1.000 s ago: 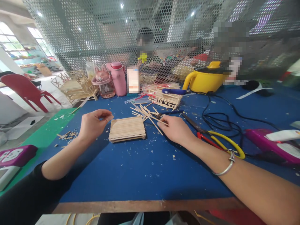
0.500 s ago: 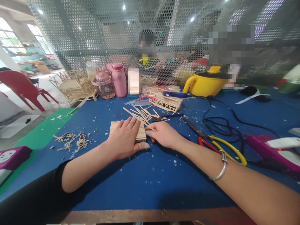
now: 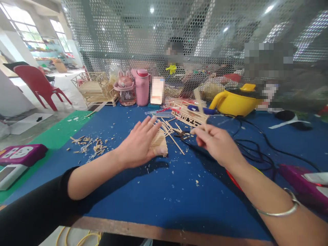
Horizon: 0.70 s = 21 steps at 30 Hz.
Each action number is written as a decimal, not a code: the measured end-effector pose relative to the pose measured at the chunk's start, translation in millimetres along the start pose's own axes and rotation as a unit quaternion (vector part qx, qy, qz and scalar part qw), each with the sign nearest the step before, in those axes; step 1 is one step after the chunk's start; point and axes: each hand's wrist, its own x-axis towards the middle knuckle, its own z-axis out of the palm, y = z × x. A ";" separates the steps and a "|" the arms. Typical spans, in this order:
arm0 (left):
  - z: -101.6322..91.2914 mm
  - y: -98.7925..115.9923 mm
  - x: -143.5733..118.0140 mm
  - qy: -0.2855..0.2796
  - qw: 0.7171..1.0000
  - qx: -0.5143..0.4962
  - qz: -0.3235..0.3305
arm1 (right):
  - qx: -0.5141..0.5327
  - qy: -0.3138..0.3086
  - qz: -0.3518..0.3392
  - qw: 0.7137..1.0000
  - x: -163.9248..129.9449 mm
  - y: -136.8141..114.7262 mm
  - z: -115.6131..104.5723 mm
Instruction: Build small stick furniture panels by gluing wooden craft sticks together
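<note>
A stretch of blue tabletop (image 3: 143,194), flecked with shavings, spreads between two forearms and runs down to the wooden front edge (image 3: 123,229), leaving room on the near side of the work. Beyond it, space tightens: loose sticks (image 3: 167,128) fan out just behind a stick panel (image 3: 161,140) near the table's middle, and a yellow pot (image 3: 237,100) stands farther back on the right. Wood scraps (image 3: 98,147) lie to the left, well apart from the panel.

Much of the panel is hidden under the left hand (image 3: 139,141); only its right end shows past the fingers and thumb. The right forearm covers most of a tool with red and yellow handles (a curve of red (image 3: 234,181) peeks out below the wrist), and a purple device (image 3: 294,177) is cut off at the right border.

The left hand is open and palm down, fingers together and angled forward; whether the palm presses on the panel cannot be told. The right hand (image 3: 215,141), raised and bent at the wrist, pinches a pale stick (image 3: 199,99) that points upward, blurred. A silver bangle (image 3: 279,214) circles that forearm.
</note>
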 end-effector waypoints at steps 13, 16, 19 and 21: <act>-4.2 -61.2 -55.2 -0.037 0.959 -0.233 -0.159 | -0.178 -0.154 -0.170 0.957 -23.2 -1.8 27.0; -5.3 -58.8 -60.9 -0.057 0.957 -0.255 -0.127 | -0.185 -0.173 -0.257 0.933 -26.6 1.5 32.6; -4.9 -55.3 -67.4 -0.058 0.961 -0.247 -0.114 | -0.163 -0.171 -0.335 0.912 -28.6 6.0 39.0; -3.1 -52.8 -70.6 -0.048 0.962 -0.243 -0.117 | -0.159 -0.156 -0.352 0.909 -29.6 8.3 42.7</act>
